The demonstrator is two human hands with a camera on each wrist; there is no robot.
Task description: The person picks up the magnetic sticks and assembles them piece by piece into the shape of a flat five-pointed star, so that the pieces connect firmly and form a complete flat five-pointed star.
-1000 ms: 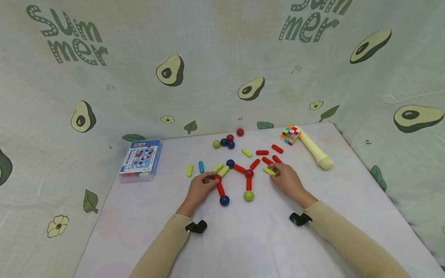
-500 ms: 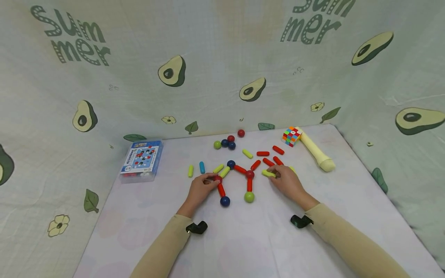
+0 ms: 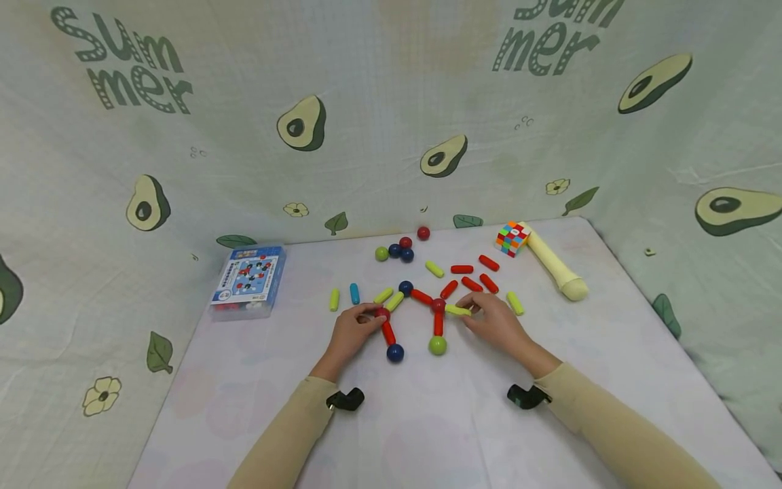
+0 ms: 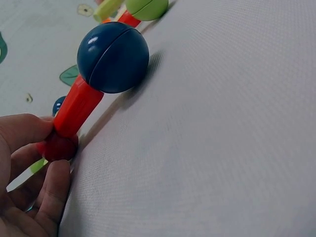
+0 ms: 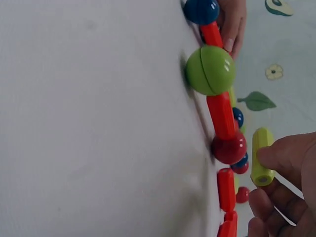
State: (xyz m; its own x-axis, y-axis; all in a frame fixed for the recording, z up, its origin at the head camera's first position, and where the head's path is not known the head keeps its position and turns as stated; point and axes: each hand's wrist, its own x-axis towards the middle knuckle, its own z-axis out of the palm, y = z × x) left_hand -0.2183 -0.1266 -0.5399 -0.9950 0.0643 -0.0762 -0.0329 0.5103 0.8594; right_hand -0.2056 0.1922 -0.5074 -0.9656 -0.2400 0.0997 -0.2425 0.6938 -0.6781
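My left hand (image 3: 351,333) pinches a red ball (image 4: 61,148) between thumb and fingers. From that ball a red rod (image 4: 79,106) leads to a dark blue ball (image 4: 112,57), and a yellow-green rod (image 3: 395,301) leads to another blue ball (image 3: 405,289). A further red rod (image 3: 421,297) runs on to a second red ball (image 3: 438,305), with a green ball (image 5: 211,70) on its front rod. My right hand (image 3: 497,326) pinches a loose yellow-green rod (image 5: 261,153) just right of the second red ball; the right wrist view shows them apart.
Several loose red rods (image 3: 461,269) lie behind the right hand, with a yellow-green rod (image 3: 515,303) beside it. Loose balls (image 3: 394,251) sit at the back. A puzzle cube (image 3: 512,239) touches a pale yellow club-shaped thing (image 3: 556,265). A blue-lidded box (image 3: 247,282) stands left.
My right hand has moved left with the yellow-green rod, bringing it close to the second red ball and uncovering another yellow-green rod. The left hand stays on its ball.
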